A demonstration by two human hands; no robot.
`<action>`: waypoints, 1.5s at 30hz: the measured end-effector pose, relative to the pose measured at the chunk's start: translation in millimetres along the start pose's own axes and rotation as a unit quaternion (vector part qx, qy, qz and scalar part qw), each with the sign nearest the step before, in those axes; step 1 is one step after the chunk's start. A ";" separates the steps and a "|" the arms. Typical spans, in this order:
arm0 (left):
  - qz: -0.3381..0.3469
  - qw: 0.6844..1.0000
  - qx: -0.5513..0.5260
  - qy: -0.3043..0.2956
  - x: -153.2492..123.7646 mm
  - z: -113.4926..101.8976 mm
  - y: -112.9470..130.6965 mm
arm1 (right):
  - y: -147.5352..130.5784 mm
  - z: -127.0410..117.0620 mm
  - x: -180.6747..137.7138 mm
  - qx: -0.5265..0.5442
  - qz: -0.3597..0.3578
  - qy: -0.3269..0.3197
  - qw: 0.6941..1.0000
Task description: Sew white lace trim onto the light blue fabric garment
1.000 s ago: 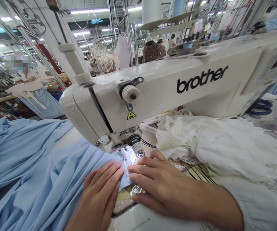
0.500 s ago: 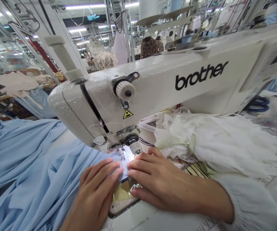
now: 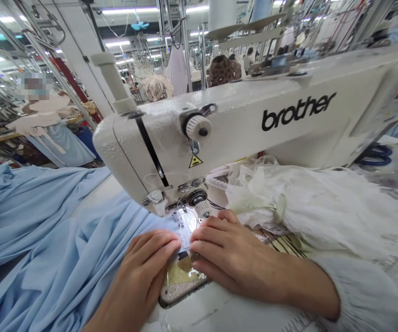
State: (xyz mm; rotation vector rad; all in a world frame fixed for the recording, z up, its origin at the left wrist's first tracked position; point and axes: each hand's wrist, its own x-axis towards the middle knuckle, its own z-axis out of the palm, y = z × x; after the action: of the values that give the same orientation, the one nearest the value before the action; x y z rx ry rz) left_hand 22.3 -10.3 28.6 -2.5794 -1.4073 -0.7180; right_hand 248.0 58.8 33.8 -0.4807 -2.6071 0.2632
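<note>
A piece of light blue fabric (image 3: 185,241) lies under the lit needle area of a white sewing machine (image 3: 233,124). My left hand (image 3: 150,263) is closed on its left edge, fingertips pressed together just in front of the presser foot (image 3: 180,219). From the right, my right hand (image 3: 233,253) pinches the fabric close to the machine's small white knob (image 3: 203,208), fingers bent and close together. A narrow gap parts the two sets of fingertips. The undersides of both hands are hidden.
A large heap of light blue cloth (image 3: 64,230) spreads over the left of the table. White lacy fabric (image 3: 316,198) is piled at right, behind my right forearm. Blue-handled scissors (image 3: 375,154) lie beyond it. Other people and workstations fill the background.
The camera view has shifted, so the machine appears farther right. My right thumb has drawn in nearer to the fingers. Both hands stay at the fabric by the presser foot.
</note>
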 end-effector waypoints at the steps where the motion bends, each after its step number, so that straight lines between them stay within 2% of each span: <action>1: -0.004 1.000 -0.006 -0.003 0.4 0.4 -0.6 | 0.6 0.8 0.9 -0.012 -0.002 0.003 1.000; 9: 0.006 1.000 -0.017 0.010 5.4 0.7 -2.0 | 5.2 7.5 11.2 -0.105 -0.036 0.028 0.993; 14: 0.012 1.000 -0.025 0.013 5.8 1.2 -4.1 | 3.8 4.8 14.9 -0.136 -0.043 -0.010 0.990; 18: 0.009 1.000 -0.026 0.004 5.1 2.5 -6.3 | 1.8 3.5 17.2 -0.157 -0.051 -0.011 0.986; 25: 0.001 1.000 -0.014 0.013 7.7 2.3 -6.0 | 2.6 5.7 14.6 -0.152 -0.067 0.011 0.986; 31: 0.017 1.000 -0.002 0.024 8.4 0.9 -6.2 | 2.1 4.9 12.4 -0.150 -0.067 -0.003 0.986; 38: 0.047 0.999 0.018 0.008 9.3 -1.2 -7.4 | 1.7 2.9 6.5 -0.118 -0.080 0.003 0.990; 45: 0.055 0.998 0.015 0.006 8.2 -1.2 -13.7 | 3.0 5.3 7.4 -0.132 -0.072 0.012 0.989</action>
State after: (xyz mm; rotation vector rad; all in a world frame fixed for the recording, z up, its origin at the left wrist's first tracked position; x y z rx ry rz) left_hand 14.4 3.2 31.8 -2.6010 -1.2514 -0.6911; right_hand 240.2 63.8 31.4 -0.3779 -2.6501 -0.1373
